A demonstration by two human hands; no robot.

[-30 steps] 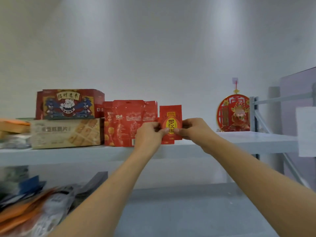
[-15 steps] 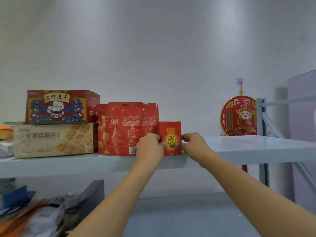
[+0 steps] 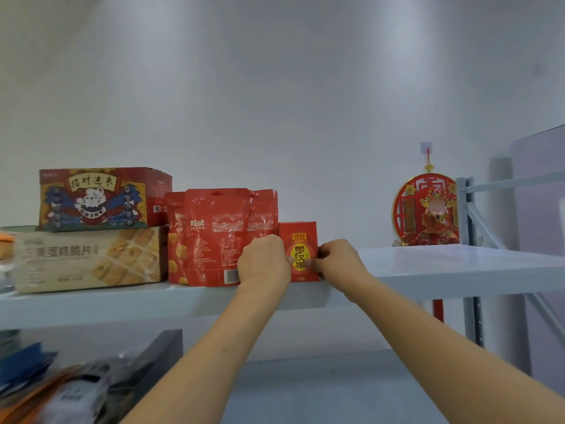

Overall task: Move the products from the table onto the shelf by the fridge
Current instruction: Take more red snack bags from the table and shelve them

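Standing upright near the front edge of the shelf [image 3: 428, 270], the red box [image 3: 301, 252] sat just beside the red pouches [image 3: 220, 237]. Both hands were clamped on it: the left hand [image 3: 264, 261] gripped its left side, the right hand [image 3: 339, 260] its right side, thumb on the label. Left of the pouches, a beige box [image 3: 88, 258] carried a cat box [image 3: 97, 198]. An ornament [image 3: 426, 209] hung well apart, rightward.

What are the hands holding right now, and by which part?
The small red box on the shelf: the left hand holds its left side, the right hand pinches its right edge.
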